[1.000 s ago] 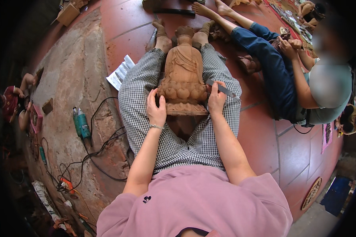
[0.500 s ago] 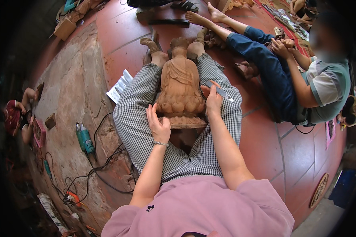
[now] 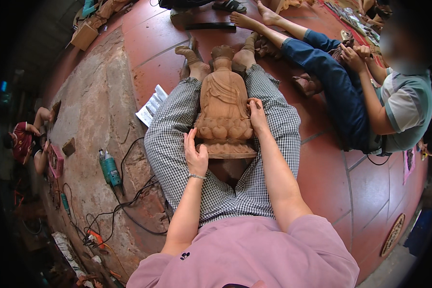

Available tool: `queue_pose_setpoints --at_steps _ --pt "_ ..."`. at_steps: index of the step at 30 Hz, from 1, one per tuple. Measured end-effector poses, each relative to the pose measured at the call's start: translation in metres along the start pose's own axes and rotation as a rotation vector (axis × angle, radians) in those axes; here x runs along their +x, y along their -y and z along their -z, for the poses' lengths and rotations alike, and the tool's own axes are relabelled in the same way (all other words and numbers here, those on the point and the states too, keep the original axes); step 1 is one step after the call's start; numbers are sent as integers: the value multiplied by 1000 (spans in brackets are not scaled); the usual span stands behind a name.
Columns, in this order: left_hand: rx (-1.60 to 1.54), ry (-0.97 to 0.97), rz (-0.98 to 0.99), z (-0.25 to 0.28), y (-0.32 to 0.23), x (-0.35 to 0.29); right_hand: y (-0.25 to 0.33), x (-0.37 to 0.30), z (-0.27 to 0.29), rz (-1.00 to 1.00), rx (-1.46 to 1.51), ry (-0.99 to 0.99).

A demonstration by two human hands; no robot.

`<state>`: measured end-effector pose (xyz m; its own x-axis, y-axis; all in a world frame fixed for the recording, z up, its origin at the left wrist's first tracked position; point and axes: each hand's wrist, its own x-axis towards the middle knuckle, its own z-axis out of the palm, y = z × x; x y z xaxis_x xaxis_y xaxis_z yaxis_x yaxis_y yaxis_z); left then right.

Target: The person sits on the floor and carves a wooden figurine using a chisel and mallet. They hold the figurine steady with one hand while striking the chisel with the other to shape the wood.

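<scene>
A carved wooden statue of a robed seated figure on a lotus base lies between my legs, its head end away from me. My left hand rests against the left side of the lotus base, fingers stretched out and holding nothing. My right hand is at the statue's right side, just above the lotus petals. Its fingers are closed on a piece of sandpaper, of which only a thin dark edge shows. The rest of the sheet is hidden by the hand.
A printed sheet lies beside my left leg. Teal power tools with black cords lie on the worn floor to the left. On my right a person in jeans sits working on a small carving. A black bar lies beyond my feet.
The grey sheet in my right hand showed plainly before and is now mostly hidden, the hand now closer against the statue. My left hand stays at the base. The whole view has shifted slightly.
</scene>
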<state>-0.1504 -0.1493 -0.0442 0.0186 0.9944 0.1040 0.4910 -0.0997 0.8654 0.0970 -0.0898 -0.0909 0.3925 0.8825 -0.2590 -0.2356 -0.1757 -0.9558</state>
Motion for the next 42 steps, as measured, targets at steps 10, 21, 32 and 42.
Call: queue_pose_setpoints --at_steps 10,21,32,42 --pt "-100 59 -39 14 26 10 8 -30 -5 -7 -101 -83" --pt "-59 -115 -105 4 8 4 16 -43 -13 -6 -168 -151" --pt "-66 -97 -86 6 -11 3 54 -53 -20 671 -168 -262" --pt "-120 19 -580 16 -108 65 67 -83 -67 505 -178 118"
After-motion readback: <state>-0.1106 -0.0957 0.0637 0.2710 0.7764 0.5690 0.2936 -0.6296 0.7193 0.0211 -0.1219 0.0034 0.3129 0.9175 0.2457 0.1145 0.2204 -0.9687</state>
